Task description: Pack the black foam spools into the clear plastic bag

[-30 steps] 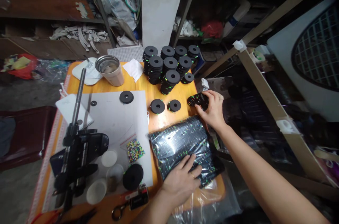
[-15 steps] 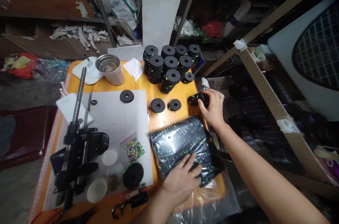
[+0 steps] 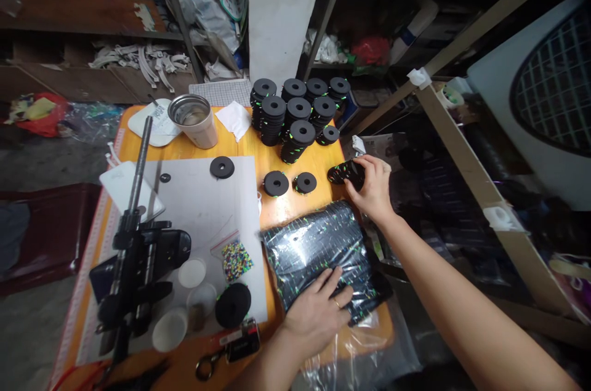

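My left hand [image 3: 318,314] lies with fingers spread on a clear plastic bag [image 3: 314,243] packed with rows of black discs showing green flecks. At the table's right edge, my right hand [image 3: 373,189] curls thumb and fingers round the end of a stack of black foam discs [image 3: 339,173] lying on its side. Two short piles of holed discs, one larger [image 3: 276,183] and one smaller [image 3: 305,182], sit left of that hand. Behind them, several upright stacks of black discs [image 3: 298,109] stand close together.
A black clamp stand [image 3: 133,249] rises over the white sheet [image 3: 194,194] at left. Small white cups [image 3: 170,329], a bag of coloured beads [image 3: 236,260], and a steel-rimmed mug [image 3: 194,121] are on the table. A wooden frame [image 3: 466,160] borders the right side.
Almost nothing differs. The view has shifted very slightly; both hands stay in place, the left on the bag and the right at the lying stack.
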